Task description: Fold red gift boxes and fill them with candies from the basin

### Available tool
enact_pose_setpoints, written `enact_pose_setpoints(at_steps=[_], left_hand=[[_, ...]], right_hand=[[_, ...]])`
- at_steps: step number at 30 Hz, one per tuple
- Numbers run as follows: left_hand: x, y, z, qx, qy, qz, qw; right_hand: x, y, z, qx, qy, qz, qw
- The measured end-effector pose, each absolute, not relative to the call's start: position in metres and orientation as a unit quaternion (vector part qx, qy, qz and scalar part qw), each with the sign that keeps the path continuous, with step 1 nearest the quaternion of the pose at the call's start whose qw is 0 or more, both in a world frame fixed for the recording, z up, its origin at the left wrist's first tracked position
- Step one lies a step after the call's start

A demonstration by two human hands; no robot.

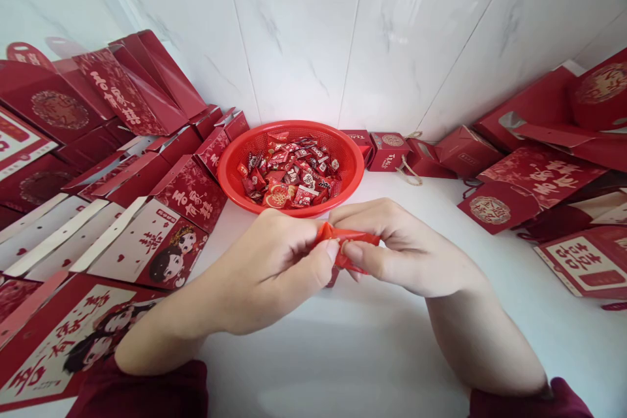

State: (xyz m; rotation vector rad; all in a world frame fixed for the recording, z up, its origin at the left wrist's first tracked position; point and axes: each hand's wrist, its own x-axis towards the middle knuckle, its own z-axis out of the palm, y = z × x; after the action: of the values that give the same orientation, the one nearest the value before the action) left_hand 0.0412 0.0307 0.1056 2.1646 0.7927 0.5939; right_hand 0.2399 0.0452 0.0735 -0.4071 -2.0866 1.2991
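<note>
Both hands meet over the white table, in front of the red basket. A small glossy red packet (356,235) is pinched between them; its exact kind is hard to make out because fingers cover much of it. My left hand (274,268) grips the packet's left side with thumb and forefinger. My right hand (409,251) holds its right side, the thumb tip close to the left thumb. A darker red bit shows just under the fingers. Right behind the hands stands the red plastic basket (228,188), holding many wrapped candies (294,170).
Rows of red and white gift boxes (183,192) crowd the left side. More red boxes (543,179) lie piled on the right. Small red boxes (389,151), some with cords, line the tiled wall (304,32) at the back. White tabletop (343,353) lies in front.
</note>
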Motion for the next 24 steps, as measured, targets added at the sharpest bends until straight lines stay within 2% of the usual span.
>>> enact_pose_setpoints(at_steps=[6, 19, 24], left_hand=[[0.0398, 0.0318, 0.1039, 0.864, 0.308, 0.197, 0.346], [0.0367, 0.0346, 0.0983, 0.839, 0.287, 0.194, 0.419], [0.0388, 0.0329, 0.0990, 0.849, 0.306, 0.202, 0.381]], right_hand=[[0.2422, 0.0467, 0.0736, -0.150, -0.770, 0.537, 0.311], [0.2423, 0.0459, 0.0750, -0.134, -0.760, 0.562, 0.298], [0.2421, 0.0468, 0.0730, -0.134, -0.754, 0.567, 0.305]])
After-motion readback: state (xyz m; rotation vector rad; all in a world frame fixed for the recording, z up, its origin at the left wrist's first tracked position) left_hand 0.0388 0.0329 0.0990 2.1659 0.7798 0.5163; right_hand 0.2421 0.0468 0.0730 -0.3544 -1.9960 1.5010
